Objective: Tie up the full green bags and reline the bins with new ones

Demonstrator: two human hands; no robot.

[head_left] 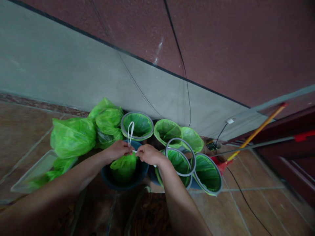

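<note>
My left hand point(119, 151) pinches the white drawstring point(130, 131) of a green garbage bag point(125, 167), and a loop of it stands up above the fingers. My right hand point(150, 154) is closed on another stretch of the same white string, close beside the left. The bag's top is gathered beneath both hands. It sits inside a dark blue trash bin point(104, 177), whose lower part is hidden in shadow.
Several bins lined with green bags, including one lined bin point(208, 173), stand along the wall. A loose grey ring point(193, 160) rests over one. Left are filled green bags point(73, 136) and a clear tray point(21, 187). A yellow-handled broom point(258, 131) and black cable point(242, 195) lie right.
</note>
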